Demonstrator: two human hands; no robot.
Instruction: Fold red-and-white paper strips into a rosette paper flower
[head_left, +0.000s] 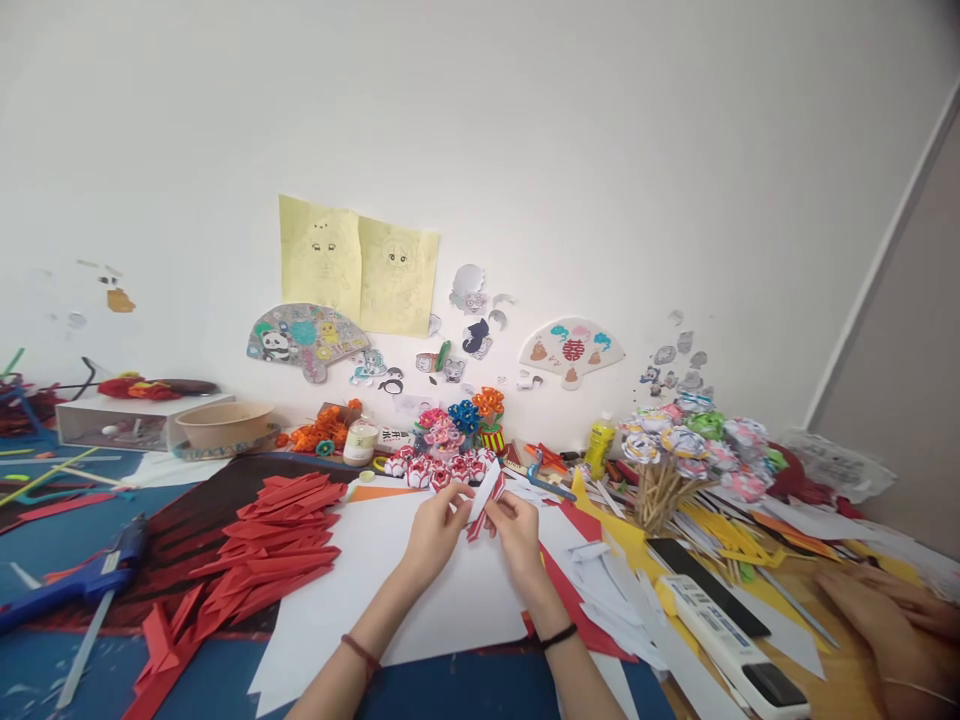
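Observation:
My left hand (437, 527) and my right hand (515, 530) meet over white paper sheets (360, 590). Between them they pinch a folded paper piece (486, 497), white with red parts showing at its right and lower edges. The fingers of both hands are closed on it, and its lower end is partly covered by them. To the left lies a heap of folded red paper strips (277, 540). On the right are several folded white paper strips (592, 580) over red paper. Just beyond my hands stand red-and-white paper flowers (442, 468).
A blue glue gun (90, 575) lies at the left, near a beige bowl (225, 425). Paper flowers on sticks (675, 450), a yellow bottle (600, 445) and a white power strip (731, 640) stand or lie at the right. Another person's hands (885, 625) rest at the far right.

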